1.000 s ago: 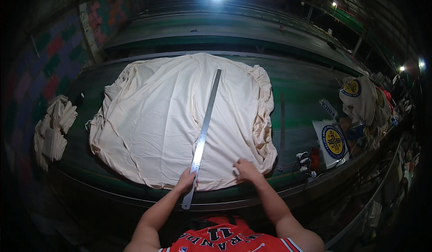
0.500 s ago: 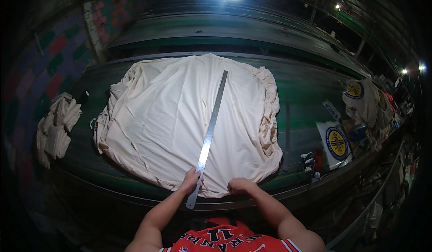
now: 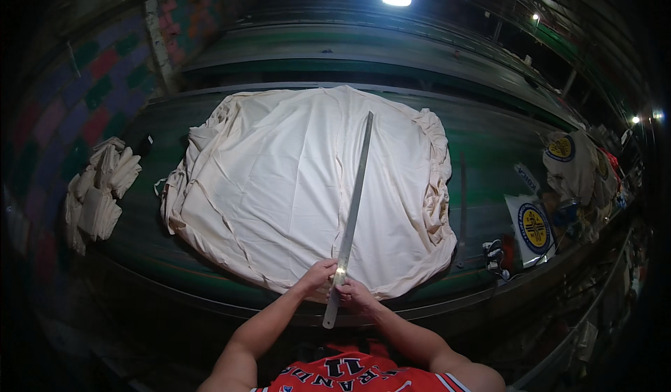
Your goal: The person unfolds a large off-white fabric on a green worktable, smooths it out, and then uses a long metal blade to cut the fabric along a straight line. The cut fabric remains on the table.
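A large cream cloth (image 3: 279,175) lies spread out, its sides bunched into folds. A long metal ruler (image 3: 357,196) slants across its right half, and its holed end sticks out past the cloth's near edge. My left hand (image 3: 320,273) is closed at the ruler's left edge, fingertips against the metal. From the other side my right hand (image 3: 358,295) grips the ruler a little lower down. Some fingertips of both hands are hidden around the ruler and the cloth's near edge.
The cloth rests on a long dark-green table (image 3: 482,137). Folded cream cloths (image 3: 101,193) are stacked at the left. To the right lie a white printed sheet with a round emblem (image 3: 534,227), a small dark object with a cord (image 3: 495,258) and printed cream bags (image 3: 570,161).
My right hand has left the cloth's near edge and moved left to the ruler. My left hand now sits close beside it. The whole view has shifted slightly.
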Available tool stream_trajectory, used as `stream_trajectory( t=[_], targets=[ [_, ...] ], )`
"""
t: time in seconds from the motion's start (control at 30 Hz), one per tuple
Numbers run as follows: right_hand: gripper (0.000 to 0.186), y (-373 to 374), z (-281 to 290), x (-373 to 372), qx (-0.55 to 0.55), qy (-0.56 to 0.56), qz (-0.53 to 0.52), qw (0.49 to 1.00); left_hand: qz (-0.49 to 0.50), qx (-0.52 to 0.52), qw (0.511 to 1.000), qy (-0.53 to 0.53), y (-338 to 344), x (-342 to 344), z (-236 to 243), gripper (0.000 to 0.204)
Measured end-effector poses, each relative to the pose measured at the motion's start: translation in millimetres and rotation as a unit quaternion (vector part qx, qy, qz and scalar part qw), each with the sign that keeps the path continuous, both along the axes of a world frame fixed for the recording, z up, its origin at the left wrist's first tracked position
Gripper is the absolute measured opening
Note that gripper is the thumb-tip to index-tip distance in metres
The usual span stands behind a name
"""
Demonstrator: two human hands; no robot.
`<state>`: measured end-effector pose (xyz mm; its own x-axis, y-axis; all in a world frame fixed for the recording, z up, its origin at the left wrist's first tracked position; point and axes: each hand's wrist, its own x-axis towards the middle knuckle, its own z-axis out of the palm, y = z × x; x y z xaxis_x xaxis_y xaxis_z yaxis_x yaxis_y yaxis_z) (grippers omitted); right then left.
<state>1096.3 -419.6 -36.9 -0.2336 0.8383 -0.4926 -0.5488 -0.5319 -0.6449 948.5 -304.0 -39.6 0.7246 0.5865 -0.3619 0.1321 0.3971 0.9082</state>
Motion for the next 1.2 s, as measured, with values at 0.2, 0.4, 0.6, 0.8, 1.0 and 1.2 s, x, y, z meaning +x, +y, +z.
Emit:
stream_trajectory(
  t=[0.2, 0.4, 0.6, 0.8, 1.0, 1.2],
  targets=[
    [0.033, -22, 11, -28, 0.001, -0.167, -0.27, 0.948, -0.129, 0.454, 0.836, 0.279, 1, -69, 1, 0.034],
    [0.032, -18, 40, -16, 0.067, -0.238, -0.28, 0.928, -0.161, 0.501, 0.737, 0.424, -20, -147, 11, 0.042],
    [0.029, 17, 57, -10, 0.088, -0.242, -0.253, 0.933, -0.201, 0.456, 0.776, 0.386, -21, -146, -17, 0.03],
    [0.031, 42, 51, 7, 0.083, -0.258, -0.211, 0.939, -0.115, 0.468, 0.806, 0.344, -46, -137, -18, 0.049],
    [0.032, 42, 31, 13, 0.089, -0.281, -0.178, 0.939, -0.001, 0.575, 0.742, 0.345, -45, -129, -8, 0.047],
    [0.032, 40, 31, 23, 0.098, -0.285, -0.172, 0.938, -0.027, 0.582, 0.727, 0.364, -48, -139, -24, 0.022]
  ],
)
